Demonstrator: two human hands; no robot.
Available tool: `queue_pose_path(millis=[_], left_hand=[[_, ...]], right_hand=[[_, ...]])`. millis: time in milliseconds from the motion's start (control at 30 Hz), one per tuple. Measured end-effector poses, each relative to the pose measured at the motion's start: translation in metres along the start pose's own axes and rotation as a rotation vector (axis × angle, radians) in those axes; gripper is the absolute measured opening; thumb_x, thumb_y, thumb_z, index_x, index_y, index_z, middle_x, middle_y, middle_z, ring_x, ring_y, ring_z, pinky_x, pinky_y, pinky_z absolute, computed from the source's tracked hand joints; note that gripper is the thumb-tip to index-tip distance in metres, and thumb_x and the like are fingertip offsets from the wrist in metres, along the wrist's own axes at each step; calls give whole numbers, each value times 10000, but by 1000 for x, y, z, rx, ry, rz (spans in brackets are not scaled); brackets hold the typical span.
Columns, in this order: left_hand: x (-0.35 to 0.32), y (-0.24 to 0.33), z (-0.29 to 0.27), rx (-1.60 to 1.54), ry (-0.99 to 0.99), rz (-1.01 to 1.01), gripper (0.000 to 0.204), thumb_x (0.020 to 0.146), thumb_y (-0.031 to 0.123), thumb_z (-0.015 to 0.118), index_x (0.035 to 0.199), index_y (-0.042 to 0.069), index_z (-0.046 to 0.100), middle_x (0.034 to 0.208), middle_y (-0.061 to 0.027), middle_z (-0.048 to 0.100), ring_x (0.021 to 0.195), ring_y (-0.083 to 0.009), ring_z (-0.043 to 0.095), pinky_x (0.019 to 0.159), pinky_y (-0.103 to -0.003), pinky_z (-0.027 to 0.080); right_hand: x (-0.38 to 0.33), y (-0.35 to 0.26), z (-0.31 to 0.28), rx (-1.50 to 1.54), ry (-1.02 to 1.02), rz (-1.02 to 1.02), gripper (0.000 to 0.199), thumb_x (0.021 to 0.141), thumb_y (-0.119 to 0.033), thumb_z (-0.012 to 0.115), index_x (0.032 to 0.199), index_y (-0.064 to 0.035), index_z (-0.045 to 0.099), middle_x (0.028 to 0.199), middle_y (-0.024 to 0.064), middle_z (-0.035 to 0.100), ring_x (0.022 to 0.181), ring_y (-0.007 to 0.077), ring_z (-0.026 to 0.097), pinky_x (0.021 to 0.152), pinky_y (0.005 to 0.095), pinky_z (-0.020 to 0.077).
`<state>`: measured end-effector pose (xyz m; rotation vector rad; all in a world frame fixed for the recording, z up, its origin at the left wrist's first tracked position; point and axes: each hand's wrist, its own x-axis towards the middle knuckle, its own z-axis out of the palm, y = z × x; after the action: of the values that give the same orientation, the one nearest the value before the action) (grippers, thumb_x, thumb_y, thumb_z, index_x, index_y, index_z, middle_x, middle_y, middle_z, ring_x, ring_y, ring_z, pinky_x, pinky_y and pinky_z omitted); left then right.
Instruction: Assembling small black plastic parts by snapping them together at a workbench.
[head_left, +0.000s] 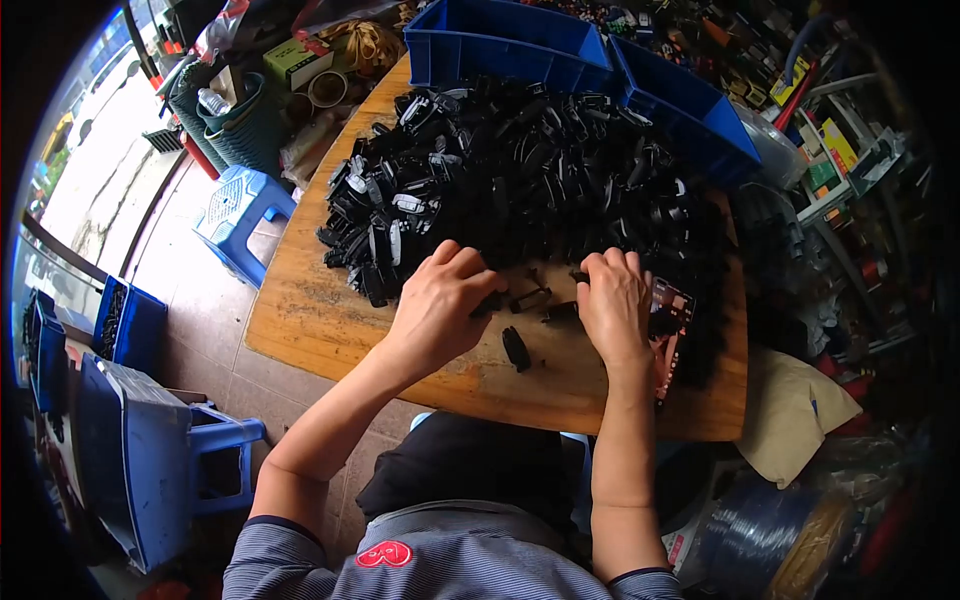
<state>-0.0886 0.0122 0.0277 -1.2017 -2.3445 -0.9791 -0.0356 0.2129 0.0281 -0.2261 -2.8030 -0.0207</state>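
A big heap of small black plastic parts (530, 165) covers most of the wooden table (300, 310). At its near edge my left hand (440, 305) is closed, its fingers curled round a black plastic part that shows by the thumb. To the right, my right hand (615, 310) is bent downward, with its fingertips closed on another dark part, mostly hidden. Between the hands lie a few loose black pieces, and an oval black part (516, 349) rests nearer to me. Beside my right wrist is a flat reddish-brown printed piece (668, 330).
Two blue bins (510, 45) (690, 110) stand along the table's far side. On the floor at left are a blue stool (235, 215) and blue crates (130, 325). Cluttered metal racks (845, 190) and a beige sack (795, 410) stand at right.
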Motion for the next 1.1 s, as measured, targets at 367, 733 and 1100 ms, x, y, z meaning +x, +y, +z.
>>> queue_pose_path(millis=[367, 733, 1100], left_hand=[[13, -1, 33, 318, -265, 270, 77, 643, 79, 556, 718, 67, 565, 805, -32, 494, 871, -202, 434, 738, -308, 348], [12, -6, 20, 233, -85, 266, 89, 609, 79, 604, 696, 91, 596, 887, -37, 562, 955, -213, 474, 799, -320, 371], [-143, 39, -16, -1971, 124, -1210, 118, 830, 86, 591, 924, 19, 566, 960, -118, 611, 837, -184, 601, 703, -287, 511]], right_hand=[[18, -23, 20, 282, 4, -125, 161, 676, -113, 701, 770, -61, 581, 783, 68, 602, 828, 260, 534, 733, 380, 395], [-41, -36, -22, 1028, 153, 138, 155, 797, -103, 669, 882, -16, 571, 750, 7, 600, 647, 76, 549, 633, 211, 445], [-103, -89, -32, 955, -11, -434, 328, 691, -111, 727, 996, -49, 626, 824, 59, 527, 700, 207, 540, 604, 305, 452]])
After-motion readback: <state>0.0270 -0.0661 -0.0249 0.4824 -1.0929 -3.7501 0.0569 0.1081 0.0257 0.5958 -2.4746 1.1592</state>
